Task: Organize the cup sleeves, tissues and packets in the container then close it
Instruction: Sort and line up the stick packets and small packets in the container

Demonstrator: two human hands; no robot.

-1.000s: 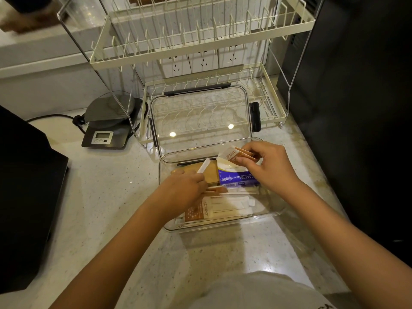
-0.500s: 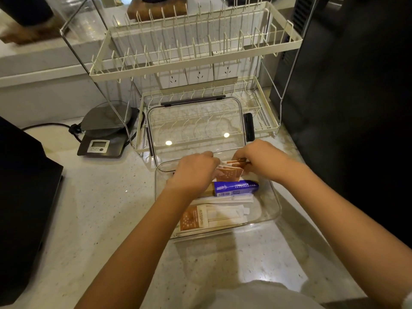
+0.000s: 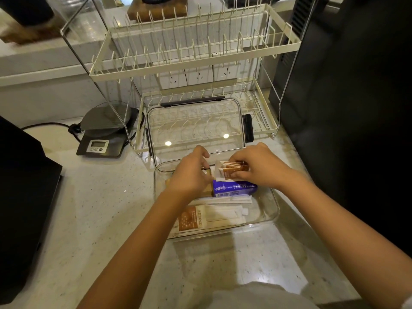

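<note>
Right hand (image 3: pixel 259 168) pinches fanned brown packets (image 3: pixel 230 169) at frame center, over container (image 3: pixel 270 216) back edge — prob. to square them w/ left hand (image 3: pixel 191 175), fingers loosely curled, grip hidden; tissues (image 3: pixel 234 188) inside, lid (image 3: pixel 194 126) propped behind.

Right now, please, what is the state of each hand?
Left hand: fingers curled in the container; a grip cannot be told.
Right hand: pinching the small packets.

Clear container (image 3: pixel 273 216); blue tissues (image 3: pixel 234 188) with white print; brown-and-white packets (image 3: pixel 230 170) — one speckled with white dots; cream rack (image 3: pixel 194 63); black-and-silver scale (image 3: pixel 100 144); pale speckled counter (image 3: pixel 89 208).
</note>
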